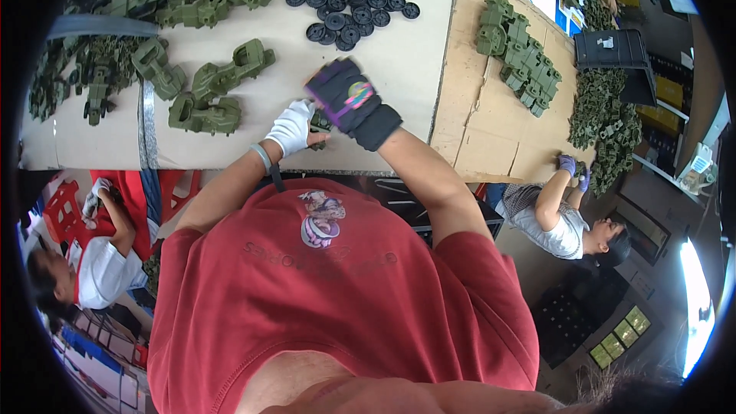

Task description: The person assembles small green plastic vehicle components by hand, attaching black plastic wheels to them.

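Observation:
My left hand (292, 129), in a white glove with bare fingertips, is closed round a dark green plastic toy vehicle part (320, 120) near the table's front edge. Just right of it, my right hand (345, 97), in a black and purple glove, is bent over the part with its fingers curled. Whatever those fingers hold is hidden beneath the glove. Loose green toy vehicle bodies (205, 113) lie left of my hands. Beyond them is a cluster of black toy wheels (349, 11).
Green parts pile up at the far left (100, 69). Joined green bodies (521, 57) rest on cardboard (468, 119) at the right, before a black bin (613, 50) and a heap of small green parts (606, 119). Other people sit at both sides; another's arm shows at the far right.

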`<state>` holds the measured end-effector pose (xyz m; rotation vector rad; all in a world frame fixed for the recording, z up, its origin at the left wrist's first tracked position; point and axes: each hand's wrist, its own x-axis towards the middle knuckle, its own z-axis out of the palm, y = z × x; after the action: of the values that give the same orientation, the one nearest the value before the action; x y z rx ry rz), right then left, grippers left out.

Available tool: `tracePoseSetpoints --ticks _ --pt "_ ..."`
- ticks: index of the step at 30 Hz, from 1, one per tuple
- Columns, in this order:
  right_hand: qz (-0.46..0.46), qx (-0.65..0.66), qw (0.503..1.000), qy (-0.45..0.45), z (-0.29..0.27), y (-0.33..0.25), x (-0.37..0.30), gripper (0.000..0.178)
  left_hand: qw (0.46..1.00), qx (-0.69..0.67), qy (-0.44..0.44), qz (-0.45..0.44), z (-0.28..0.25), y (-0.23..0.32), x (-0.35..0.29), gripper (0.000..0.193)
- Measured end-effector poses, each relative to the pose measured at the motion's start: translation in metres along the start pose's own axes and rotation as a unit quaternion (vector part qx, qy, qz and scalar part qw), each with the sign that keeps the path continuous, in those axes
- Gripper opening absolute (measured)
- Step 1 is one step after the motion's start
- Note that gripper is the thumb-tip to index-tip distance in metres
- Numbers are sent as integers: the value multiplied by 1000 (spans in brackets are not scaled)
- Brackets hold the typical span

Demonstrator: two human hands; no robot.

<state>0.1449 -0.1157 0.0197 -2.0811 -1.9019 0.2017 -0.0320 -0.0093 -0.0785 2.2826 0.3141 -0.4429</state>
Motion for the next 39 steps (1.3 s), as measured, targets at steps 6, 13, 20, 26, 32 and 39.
tracePoseSetpoints --ticks 6,13,20,26,32,39 --pt "118 11 992 -31 5 0 9 20 1000 17 -12 -14 7 -2 3 76" --pt "11 0 994 -113 -17 -4 14 21 977 -173 79 94 30 -17 6 75" --pt "177 -20 982 -56 5 -6 14 22 981 -194 15 15 18 -11 2 74" --pt "379 26 918 111 30 6 9 27 998 -49 24 18 9 0 -1 75" --pt "350 41 911 214 10 101 -3 50 822 -534 79 -180 60 31 -29 97" --pt "360 -99 927 40 -11 207 -12 29 793 -508 -87 -325 46 28 -59 88"
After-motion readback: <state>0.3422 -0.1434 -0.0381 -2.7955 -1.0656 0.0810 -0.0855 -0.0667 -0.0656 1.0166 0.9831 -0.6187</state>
